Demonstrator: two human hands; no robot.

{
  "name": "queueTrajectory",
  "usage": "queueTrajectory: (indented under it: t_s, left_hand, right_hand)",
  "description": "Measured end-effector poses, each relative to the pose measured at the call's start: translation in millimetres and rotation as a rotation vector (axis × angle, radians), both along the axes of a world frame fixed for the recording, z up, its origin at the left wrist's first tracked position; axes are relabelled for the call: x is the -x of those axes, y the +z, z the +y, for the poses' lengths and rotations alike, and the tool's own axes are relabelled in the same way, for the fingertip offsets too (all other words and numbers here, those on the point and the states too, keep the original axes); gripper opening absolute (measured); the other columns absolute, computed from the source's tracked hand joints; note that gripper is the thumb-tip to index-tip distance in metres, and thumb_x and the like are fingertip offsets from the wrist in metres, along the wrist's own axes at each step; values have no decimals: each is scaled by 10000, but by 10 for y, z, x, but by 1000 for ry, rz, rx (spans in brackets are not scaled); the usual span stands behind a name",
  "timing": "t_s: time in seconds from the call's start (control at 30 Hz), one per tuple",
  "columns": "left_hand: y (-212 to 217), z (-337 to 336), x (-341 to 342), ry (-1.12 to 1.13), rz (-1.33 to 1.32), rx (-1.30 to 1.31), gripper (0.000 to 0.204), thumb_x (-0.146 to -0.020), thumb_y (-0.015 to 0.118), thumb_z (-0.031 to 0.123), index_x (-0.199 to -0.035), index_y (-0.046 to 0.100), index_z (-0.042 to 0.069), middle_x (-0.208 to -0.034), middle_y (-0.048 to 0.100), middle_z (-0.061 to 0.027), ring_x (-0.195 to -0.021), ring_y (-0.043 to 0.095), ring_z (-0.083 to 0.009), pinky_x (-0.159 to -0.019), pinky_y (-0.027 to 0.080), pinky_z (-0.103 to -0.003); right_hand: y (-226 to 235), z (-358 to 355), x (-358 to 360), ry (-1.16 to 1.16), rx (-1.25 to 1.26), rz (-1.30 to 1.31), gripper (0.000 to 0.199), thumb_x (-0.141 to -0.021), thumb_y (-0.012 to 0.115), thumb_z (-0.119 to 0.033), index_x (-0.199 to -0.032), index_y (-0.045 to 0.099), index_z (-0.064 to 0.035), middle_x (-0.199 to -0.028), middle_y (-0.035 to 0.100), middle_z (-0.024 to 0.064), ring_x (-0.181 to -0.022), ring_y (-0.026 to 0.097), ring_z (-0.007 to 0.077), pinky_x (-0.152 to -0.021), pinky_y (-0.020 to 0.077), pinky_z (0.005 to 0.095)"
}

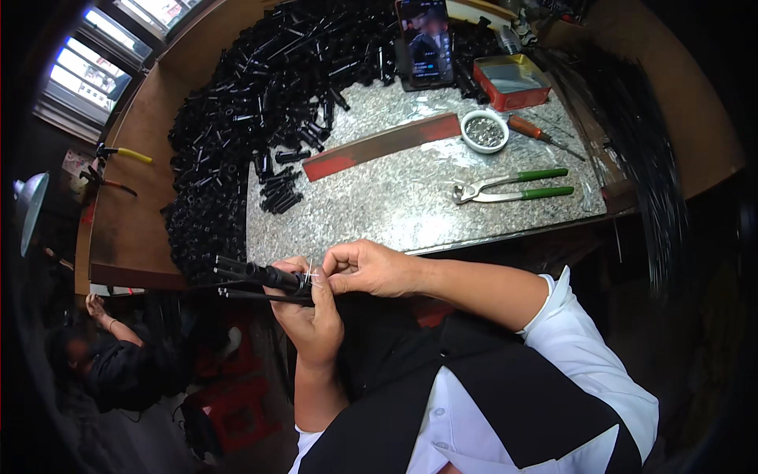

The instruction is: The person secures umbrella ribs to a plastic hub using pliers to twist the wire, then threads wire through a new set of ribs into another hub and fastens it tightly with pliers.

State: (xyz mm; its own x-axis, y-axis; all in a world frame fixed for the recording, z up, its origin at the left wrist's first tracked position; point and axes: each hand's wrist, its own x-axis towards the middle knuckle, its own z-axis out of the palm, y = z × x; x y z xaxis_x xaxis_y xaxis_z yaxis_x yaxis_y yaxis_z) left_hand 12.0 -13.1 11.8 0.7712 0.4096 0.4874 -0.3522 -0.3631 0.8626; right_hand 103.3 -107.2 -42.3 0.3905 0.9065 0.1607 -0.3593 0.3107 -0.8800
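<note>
Just off the front edge of the table, my left hand [316,316] is closed around a black tubular part [276,277] with thin dark rods running out to the left. At its right end a thin silvery wire [313,274] crosses between my two hands. My right hand [365,268] meets the left there, thumb and forefinger pinched at the wire; the exact contact is too small to make out. A small group of black tubular pieces [279,192] lies on the table beyond my left hand.
A heap of black parts [229,126] covers the table's left and back. On the granite top [379,197] are a red-brown bar [383,145], green-handled pincers [517,188], a bowl [464,136] of metal bits, a screwdriver [533,129], a red tin [517,96] and a phone [426,43]. Black rods [659,189] hang right; another person [118,359] sits lower left.
</note>
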Motion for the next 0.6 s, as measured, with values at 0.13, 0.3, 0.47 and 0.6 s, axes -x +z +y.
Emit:
queueTrajectory:
  t_s: [0.13, 0.3, 0.47, 0.6]
  left_hand:
    - [-6, 5, 56, -33, -67, -15, 252, -811, 568, -97, -990, 424, 6, -937, 452, -106, -832, 461, -164, -759, 403, -295]
    - [86, 168, -25, -18, -40, 44, 230, -759, 677, -47, -940, 538, -13, -1024, 525, -136, -754, 547, -138, -691, 474, -254]
    - [-107, 275, -38, -264, -129, 250, 200, -777, 669, -14, -911, 520, -5, -964, 554, -146, -714, 566, -163, -650, 500, -272]
    - [-41, 165, -67, -487, -85, 502, 178, -830, 617, 2, -831, 441, 26, -740, 527, -130, -555, 532, -176, -541, 527, -307]
  right_hand:
    - [286, -319, -34, -129, 166, -273, 326, -854, 691, -188, -1082, 571, 11, -1025, 629, 87, -954, 602, 143, -841, 485, 288]
    - [516, -1145, -306, -460, 371, -997, 327, -802, 707, -188, -1039, 576, -4, -1025, 607, 129, -963, 600, 286, -827, 481, 352]
    - [613, -1835, -502, -647, 794, -1362, 263, -794, 688, -159, -959, 549, -9, -1033, 571, 140, -993, 551, 327, -846, 457, 390]
    - [556, -2151, -585, -680, 1047, -1466, 256, -793, 685, -185, -932, 558, -11, -1065, 576, 142, -1001, 548, 333, -849, 455, 399]
